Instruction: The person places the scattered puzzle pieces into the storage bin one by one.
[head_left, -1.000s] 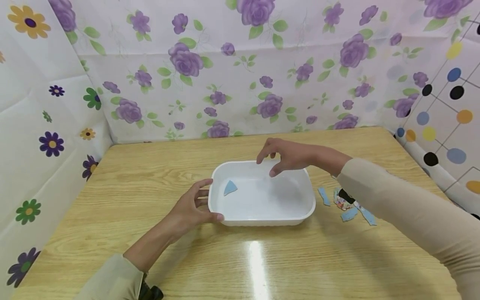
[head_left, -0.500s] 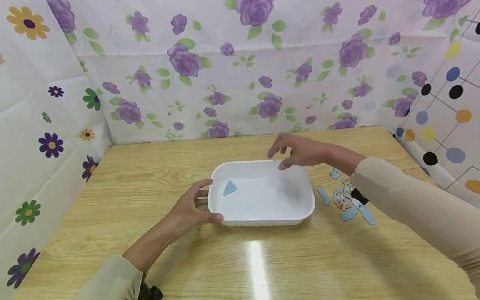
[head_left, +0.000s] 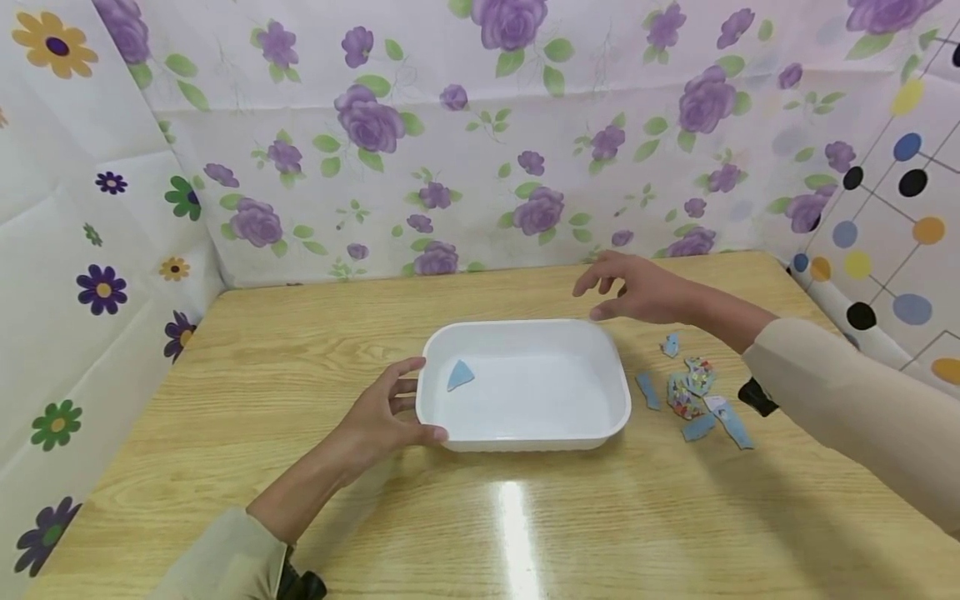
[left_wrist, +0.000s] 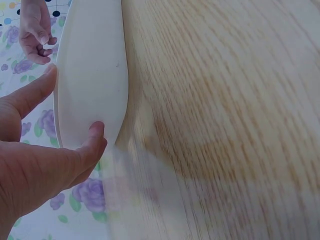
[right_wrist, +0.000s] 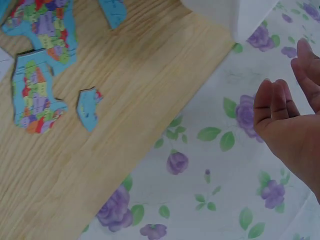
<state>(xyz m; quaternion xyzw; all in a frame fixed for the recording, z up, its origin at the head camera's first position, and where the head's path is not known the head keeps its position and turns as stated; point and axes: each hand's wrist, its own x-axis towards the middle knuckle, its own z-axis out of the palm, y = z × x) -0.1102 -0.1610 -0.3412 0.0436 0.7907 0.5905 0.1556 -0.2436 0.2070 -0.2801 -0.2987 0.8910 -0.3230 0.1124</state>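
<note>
A white plastic tub [head_left: 540, 396] sits on the table with a blue, roughly triangular puzzle piece [head_left: 461, 375] inside at its left. My left hand [head_left: 381, 417] grips the tub's left end, thumb at the near rim and fingers spread along the side. Above the tub's far right corner hovers my right hand [head_left: 647, 287], fingers loosely bent and nothing between them. To the right of the tub lie several puzzle pieces [head_left: 701, 377] with colourful map print and blue edges. One small piece [right_wrist: 89, 109] lies apart from the others in the right wrist view.
The wooden table [head_left: 300, 367] ends at a floral sheet [head_left: 465, 192] hanging behind it. Another patterned sheet [head_left: 892, 250] stands along the right, and a flowered one [head_left: 82, 333] along the left. A bright reflection shows on the near tabletop.
My right hand has moved right and back, from over the tub's inside to its far right corner, still empty. The left hand, the tub and the piece inside have stayed put.
</note>
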